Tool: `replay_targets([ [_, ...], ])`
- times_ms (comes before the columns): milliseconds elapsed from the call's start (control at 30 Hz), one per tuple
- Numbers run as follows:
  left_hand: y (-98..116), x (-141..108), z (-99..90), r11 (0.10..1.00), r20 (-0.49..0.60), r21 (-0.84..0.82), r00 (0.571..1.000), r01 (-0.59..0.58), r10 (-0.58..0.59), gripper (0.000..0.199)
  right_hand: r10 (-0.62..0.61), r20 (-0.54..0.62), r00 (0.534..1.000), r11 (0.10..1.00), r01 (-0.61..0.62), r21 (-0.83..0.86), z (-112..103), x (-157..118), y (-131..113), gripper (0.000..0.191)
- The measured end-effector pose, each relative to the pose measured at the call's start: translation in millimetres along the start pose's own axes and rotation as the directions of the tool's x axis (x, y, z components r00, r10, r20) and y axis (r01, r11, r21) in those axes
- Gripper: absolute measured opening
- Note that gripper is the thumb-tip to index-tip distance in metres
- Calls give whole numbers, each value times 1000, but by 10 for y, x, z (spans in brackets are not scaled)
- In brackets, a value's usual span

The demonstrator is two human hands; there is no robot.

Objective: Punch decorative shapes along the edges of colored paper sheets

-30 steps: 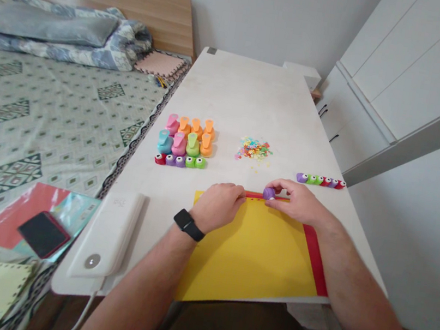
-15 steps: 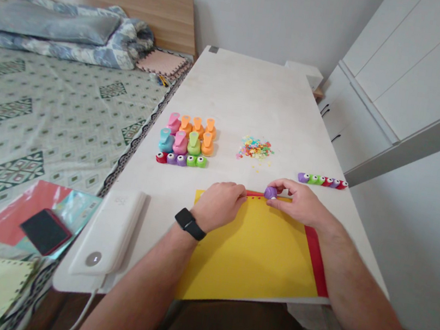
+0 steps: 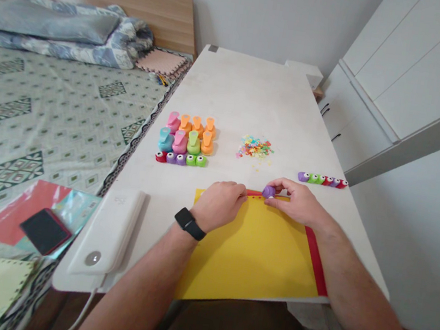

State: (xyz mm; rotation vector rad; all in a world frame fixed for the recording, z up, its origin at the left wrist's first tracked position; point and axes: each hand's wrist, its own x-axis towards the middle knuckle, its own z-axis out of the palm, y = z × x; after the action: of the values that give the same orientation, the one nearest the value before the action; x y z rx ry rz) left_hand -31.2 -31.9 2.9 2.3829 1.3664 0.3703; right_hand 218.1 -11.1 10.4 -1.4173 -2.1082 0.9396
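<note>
A large yellow sheet of paper (image 3: 256,253) lies at the near edge of the table, over a red sheet (image 3: 315,261) that shows along its right side and behind its far edge. My left hand (image 3: 222,204) pinches the yellow sheet's far edge. My right hand (image 3: 295,201) grips a small purple craft punch (image 3: 269,191) between thumb and fingers, set on that same edge. Several small holes with red showing through run along the edge between my hands. The underside of the punch is hidden.
Larger lever punches (image 3: 193,142) stand in rows at left, with a row of small punches (image 3: 180,159) before them. Another row of small punches (image 3: 323,180) is at right. Confetti (image 3: 256,147) lies between. A white device (image 3: 110,237) with a cable sits at left.
The purple punch in my right hand has shifted very slightly left along the edge and tilted a little. My left hand has stayed in place.
</note>
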Motion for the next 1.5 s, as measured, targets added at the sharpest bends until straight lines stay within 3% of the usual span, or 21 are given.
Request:
replay_targets([
  [1033, 7, -6, -10, 1000, 6, 18, 1000, 12, -12, 24, 37, 46, 998, 998, -39, 39, -40, -15, -43, 26],
  [1500, 18, -5, -25, 1000, -4, 9, 1000, 4, -4, 23, 69, 76, 995, 987, -80, 142, 25, -6, 41, 32],
])
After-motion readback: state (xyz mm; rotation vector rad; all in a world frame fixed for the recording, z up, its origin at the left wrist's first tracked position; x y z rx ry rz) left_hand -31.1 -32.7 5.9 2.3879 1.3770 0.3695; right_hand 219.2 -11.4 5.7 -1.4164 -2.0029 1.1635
